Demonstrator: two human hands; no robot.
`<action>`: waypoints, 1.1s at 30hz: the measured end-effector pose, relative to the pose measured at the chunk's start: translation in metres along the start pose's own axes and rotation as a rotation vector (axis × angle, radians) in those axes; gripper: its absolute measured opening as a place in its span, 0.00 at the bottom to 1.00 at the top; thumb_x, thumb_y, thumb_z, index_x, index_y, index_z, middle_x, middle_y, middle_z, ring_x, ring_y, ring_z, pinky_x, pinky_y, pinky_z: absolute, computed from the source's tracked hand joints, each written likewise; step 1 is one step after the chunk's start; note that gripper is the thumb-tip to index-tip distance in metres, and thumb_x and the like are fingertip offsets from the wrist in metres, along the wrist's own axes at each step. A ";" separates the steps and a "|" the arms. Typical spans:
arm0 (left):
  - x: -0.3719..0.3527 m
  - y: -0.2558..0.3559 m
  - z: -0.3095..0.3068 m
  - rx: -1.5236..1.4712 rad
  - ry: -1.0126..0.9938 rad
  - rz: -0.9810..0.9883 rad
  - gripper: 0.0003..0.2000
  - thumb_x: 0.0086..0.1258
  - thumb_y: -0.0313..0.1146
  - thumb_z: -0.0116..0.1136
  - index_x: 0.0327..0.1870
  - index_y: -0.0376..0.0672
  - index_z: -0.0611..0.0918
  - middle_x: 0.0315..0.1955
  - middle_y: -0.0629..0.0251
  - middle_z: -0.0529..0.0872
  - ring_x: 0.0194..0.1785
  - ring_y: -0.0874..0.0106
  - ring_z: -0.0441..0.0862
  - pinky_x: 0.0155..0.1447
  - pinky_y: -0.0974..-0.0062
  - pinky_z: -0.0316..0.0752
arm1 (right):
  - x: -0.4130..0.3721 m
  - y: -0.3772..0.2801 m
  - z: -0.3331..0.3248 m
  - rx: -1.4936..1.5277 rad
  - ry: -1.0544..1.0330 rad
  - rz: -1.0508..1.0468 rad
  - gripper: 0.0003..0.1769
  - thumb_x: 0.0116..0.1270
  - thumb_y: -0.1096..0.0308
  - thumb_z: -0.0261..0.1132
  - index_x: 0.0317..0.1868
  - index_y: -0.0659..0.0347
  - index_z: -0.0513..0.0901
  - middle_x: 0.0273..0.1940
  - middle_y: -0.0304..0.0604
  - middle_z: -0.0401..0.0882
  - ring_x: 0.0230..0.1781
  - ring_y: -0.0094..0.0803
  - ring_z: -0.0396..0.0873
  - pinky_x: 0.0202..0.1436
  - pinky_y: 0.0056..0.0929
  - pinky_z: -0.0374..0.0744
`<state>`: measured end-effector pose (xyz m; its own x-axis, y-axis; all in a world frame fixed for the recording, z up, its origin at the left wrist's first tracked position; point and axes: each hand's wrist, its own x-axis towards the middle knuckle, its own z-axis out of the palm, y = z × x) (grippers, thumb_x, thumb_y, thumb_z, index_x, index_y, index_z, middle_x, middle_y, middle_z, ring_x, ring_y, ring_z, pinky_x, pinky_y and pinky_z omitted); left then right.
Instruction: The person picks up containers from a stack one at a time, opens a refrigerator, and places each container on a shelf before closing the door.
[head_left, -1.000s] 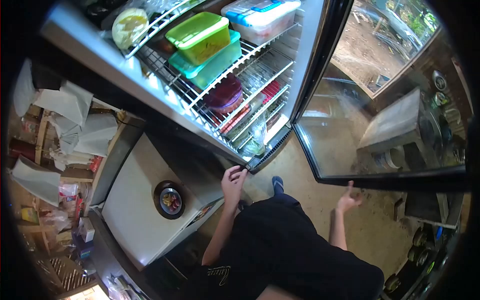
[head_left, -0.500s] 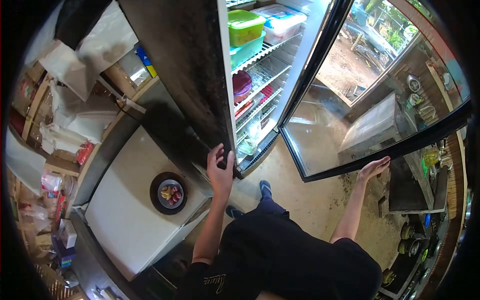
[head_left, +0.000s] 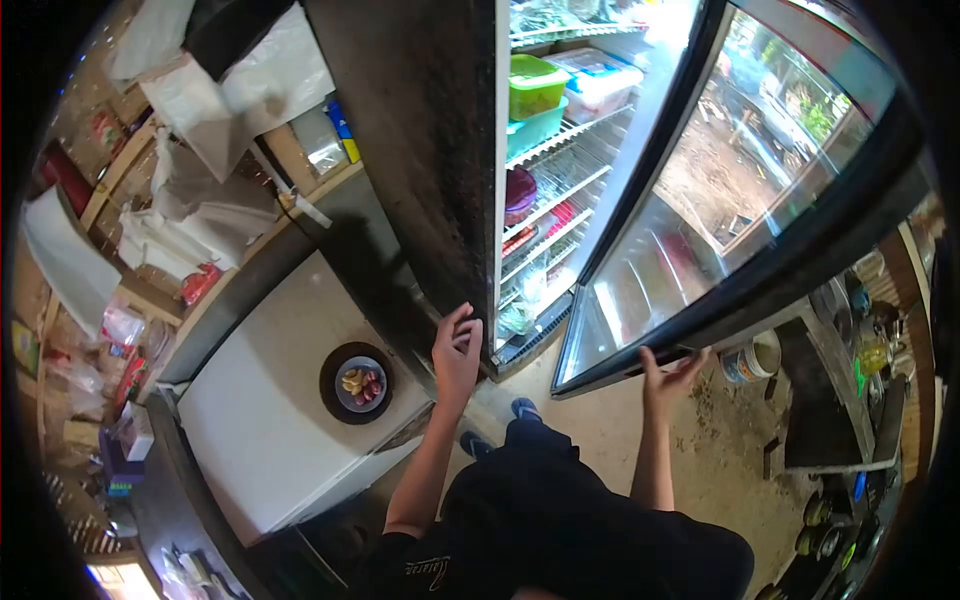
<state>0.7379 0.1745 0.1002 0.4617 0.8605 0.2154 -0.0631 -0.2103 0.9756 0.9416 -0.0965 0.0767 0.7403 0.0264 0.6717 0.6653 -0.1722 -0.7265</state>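
Note:
A glass-door display fridge (head_left: pixel 497 190) stands ahead, its door (head_left: pixel 650 280) partly open with a black frame. My right hand (head_left: pixel 668 385) is at the outer lower edge of this door, thumb against the frame and fingers stretched out. Close to the front left edge of the fridge body is my left hand (head_left: pixel 457 350), fingers loosely bent and apart, nothing held. Lit wire shelves carry a green-lidded box (head_left: pixel 537 85), a teal box (head_left: pixel 536 130), a clear blue-lidded container (head_left: pixel 598 80) and a purple bowl (head_left: pixel 520 193).
Left of me, a white chest-like surface (head_left: pixel 270 400) bears a plate (head_left: pixel 372 402) of garlic and shallots. White sheets and bags (head_left: pixel 200 235) hang along the left wall. A white bucket (head_left: pixel 752 358) and a dark wooden bench (head_left: pixel 835 400) stand at right, near cookware.
The fridge door has swung inward, its opening narrower, with my right hand moving left along with it. My left hand stays by the fridge edge, fingers more bent. The view has shifted.

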 end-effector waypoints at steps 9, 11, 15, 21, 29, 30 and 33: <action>-0.053 -0.015 -0.038 0.107 0.128 -0.119 0.15 0.73 0.28 0.59 0.59 0.35 0.78 0.49 0.59 0.85 0.46 0.74 0.84 0.50 0.77 0.79 | 0.006 -0.069 0.153 0.253 -0.077 -0.267 0.54 0.42 0.69 0.86 0.65 0.58 0.59 0.59 0.50 0.61 0.56 0.40 0.64 0.56 0.36 0.66; -0.059 -0.019 -0.042 0.119 0.183 -0.126 0.15 0.73 0.28 0.59 0.59 0.35 0.78 0.47 0.60 0.86 0.46 0.74 0.84 0.50 0.76 0.79 | 0.005 -0.073 0.173 0.224 -0.110 -0.281 0.52 0.44 0.65 0.86 0.64 0.61 0.59 0.57 0.51 0.63 0.55 0.41 0.65 0.57 0.37 0.67; -0.070 -0.015 -0.046 0.059 0.315 -0.222 0.14 0.72 0.29 0.60 0.55 0.36 0.80 0.44 0.61 0.87 0.45 0.74 0.85 0.50 0.75 0.79 | 0.015 -0.078 0.207 0.163 -0.056 -0.465 0.43 0.49 0.64 0.84 0.58 0.66 0.64 0.52 0.51 0.66 0.50 0.40 0.69 0.51 0.38 0.72; -0.100 -0.040 -0.048 0.155 0.637 -0.291 0.09 0.69 0.33 0.65 0.41 0.36 0.85 0.35 0.62 0.89 0.38 0.75 0.85 0.44 0.74 0.79 | 0.015 -0.077 0.245 0.086 -0.128 -0.441 0.34 0.54 0.63 0.81 0.49 0.67 0.66 0.47 0.51 0.68 0.41 0.42 0.73 0.46 0.36 0.75; -0.140 -0.016 -0.028 0.322 0.879 -0.333 0.13 0.66 0.39 0.69 0.35 0.35 0.85 0.28 0.60 0.88 0.31 0.72 0.86 0.38 0.72 0.79 | 0.010 -0.077 0.258 0.277 -0.130 -0.521 0.33 0.61 0.65 0.76 0.55 0.70 0.63 0.54 0.55 0.60 0.44 0.40 0.67 0.45 0.37 0.71; -0.145 -0.017 -0.028 0.334 0.898 -0.330 0.14 0.66 0.39 0.69 0.34 0.35 0.85 0.27 0.60 0.88 0.30 0.72 0.85 0.37 0.72 0.78 | 0.012 -0.071 0.259 0.213 -0.137 -0.572 0.33 0.63 0.65 0.74 0.57 0.71 0.63 0.56 0.56 0.60 0.45 0.40 0.67 0.45 0.37 0.71; -0.156 -0.009 -0.031 0.376 0.938 -0.415 0.15 0.66 0.41 0.69 0.33 0.35 0.84 0.24 0.59 0.87 0.28 0.72 0.85 0.34 0.72 0.78 | 0.012 -0.068 0.257 0.198 -0.145 -0.639 0.30 0.67 0.65 0.70 0.59 0.71 0.63 0.56 0.57 0.61 0.46 0.41 0.66 0.44 0.37 0.71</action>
<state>0.6393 0.0564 0.0595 -0.4840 0.8747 -0.0249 0.2899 0.1871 0.9386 0.9301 0.1691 0.0971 0.1927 0.1966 0.9613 0.9709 0.1037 -0.2159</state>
